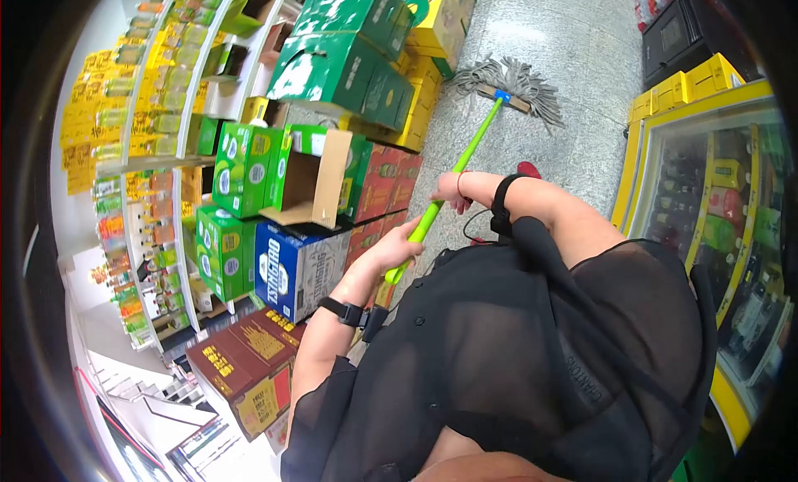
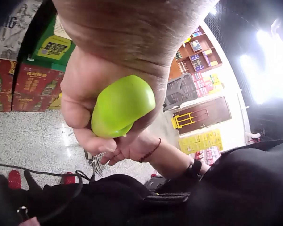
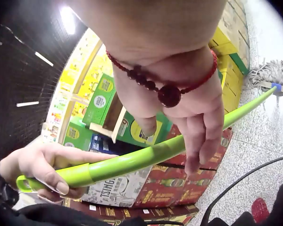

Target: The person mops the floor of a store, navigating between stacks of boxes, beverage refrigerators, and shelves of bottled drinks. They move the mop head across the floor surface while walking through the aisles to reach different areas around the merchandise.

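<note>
A mop with a bright green handle and grey string head reaches away from the body, its strands spread on the floor. My left hand grips the handle close to its near end; in the left wrist view the rounded green end pokes out of the curled fingers. Farther along the handle is my right hand, wearing a red beaded bracelet. Its fingers hang fairly straight across the handle in the right wrist view, the thumb apart from them.
Stacked green cartons, an opened box and a blue-and-white beer carton line the left side, before shelves of bottles. A yellow-framed glass-door fridge stands on the right. Speckled floor runs between. A black cable hangs near my body.
</note>
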The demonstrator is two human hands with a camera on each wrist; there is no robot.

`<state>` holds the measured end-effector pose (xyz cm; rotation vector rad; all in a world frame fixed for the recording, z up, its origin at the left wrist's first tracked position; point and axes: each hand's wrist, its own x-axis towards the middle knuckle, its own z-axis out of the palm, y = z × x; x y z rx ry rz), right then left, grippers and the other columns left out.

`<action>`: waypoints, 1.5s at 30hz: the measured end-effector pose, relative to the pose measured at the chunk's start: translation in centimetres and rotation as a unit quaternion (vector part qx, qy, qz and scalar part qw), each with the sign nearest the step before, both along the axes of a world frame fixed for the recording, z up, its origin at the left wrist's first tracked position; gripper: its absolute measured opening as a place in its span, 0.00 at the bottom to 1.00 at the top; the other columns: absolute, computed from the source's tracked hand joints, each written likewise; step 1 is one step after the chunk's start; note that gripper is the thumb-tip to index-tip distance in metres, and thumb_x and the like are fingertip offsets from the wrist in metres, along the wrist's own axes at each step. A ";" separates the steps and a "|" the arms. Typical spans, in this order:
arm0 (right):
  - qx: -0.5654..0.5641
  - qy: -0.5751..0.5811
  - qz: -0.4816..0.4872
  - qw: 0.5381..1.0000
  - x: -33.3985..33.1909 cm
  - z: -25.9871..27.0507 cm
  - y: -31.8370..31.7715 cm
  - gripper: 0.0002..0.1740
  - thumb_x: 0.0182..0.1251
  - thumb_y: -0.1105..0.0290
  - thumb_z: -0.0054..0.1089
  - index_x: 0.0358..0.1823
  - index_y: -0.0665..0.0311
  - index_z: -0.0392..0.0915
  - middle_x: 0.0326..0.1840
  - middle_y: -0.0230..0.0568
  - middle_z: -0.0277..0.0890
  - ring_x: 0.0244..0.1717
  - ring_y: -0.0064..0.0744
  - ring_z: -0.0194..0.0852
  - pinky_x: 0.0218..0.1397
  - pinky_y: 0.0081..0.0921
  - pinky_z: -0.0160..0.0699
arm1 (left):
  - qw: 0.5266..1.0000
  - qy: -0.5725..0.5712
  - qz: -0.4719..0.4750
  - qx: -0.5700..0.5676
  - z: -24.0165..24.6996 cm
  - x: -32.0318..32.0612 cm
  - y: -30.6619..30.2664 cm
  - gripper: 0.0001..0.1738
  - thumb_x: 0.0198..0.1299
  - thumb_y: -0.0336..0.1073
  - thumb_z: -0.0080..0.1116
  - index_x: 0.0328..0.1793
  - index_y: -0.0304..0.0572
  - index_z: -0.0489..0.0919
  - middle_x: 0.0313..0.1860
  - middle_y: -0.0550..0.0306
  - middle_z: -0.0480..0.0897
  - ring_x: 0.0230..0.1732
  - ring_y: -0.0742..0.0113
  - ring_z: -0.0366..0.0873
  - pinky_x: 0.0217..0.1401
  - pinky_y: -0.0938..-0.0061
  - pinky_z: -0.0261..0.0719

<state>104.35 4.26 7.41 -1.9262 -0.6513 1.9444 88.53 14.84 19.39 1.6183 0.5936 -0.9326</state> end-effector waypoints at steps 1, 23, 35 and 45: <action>0.009 -0.028 -0.017 0.999 2.0 -0.2 -0.9 0.31 0.66 0.47 0.41 0.36 0.76 0.74 0.31 0.51 0.78 0.23 0.39 0.80 0.21 0.31 0.80 | 1.000 0.003 -0.004 0.009 0.3 2.6 -1.0 0.41 0.50 0.25 0.52 0.72 0.45 0.52 0.29 0.60 0.72 0.18 0.75 0.69 0.21 0.79 0.69; -0.023 -0.212 -0.220 0.952 34.0 0.7 -14.3 0.26 0.59 0.50 0.50 0.32 0.71 0.77 0.20 0.47 0.75 0.15 0.36 0.75 0.19 0.32 0.76 | 0.999 -0.018 -0.007 -0.029 -3.5 39.6 -15.0 0.36 0.53 0.28 0.52 0.70 0.42 0.55 0.27 0.60 0.72 0.19 0.75 0.68 0.23 0.81 0.70; 0.002 -0.161 -0.143 0.976 21.3 0.8 -8.6 0.32 0.58 0.45 0.51 0.30 0.76 0.76 0.22 0.49 0.76 0.15 0.37 0.76 0.18 0.33 0.77 | 0.999 -0.005 -0.043 0.017 -3.4 24.7 -7.4 0.40 0.52 0.28 0.54 0.72 0.48 0.52 0.30 0.61 0.72 0.22 0.76 0.68 0.23 0.80 0.70; -0.040 0.070 -0.020 0.997 8.2 -0.3 -2.0 0.36 0.63 0.43 0.42 0.52 0.74 0.70 0.41 0.54 0.78 0.35 0.38 0.81 0.35 0.31 0.80 | 0.994 0.024 -0.101 0.016 0.7 8.7 0.7 0.41 0.49 0.27 0.51 0.72 0.45 0.51 0.37 0.58 0.75 0.29 0.72 0.74 0.33 0.78 0.74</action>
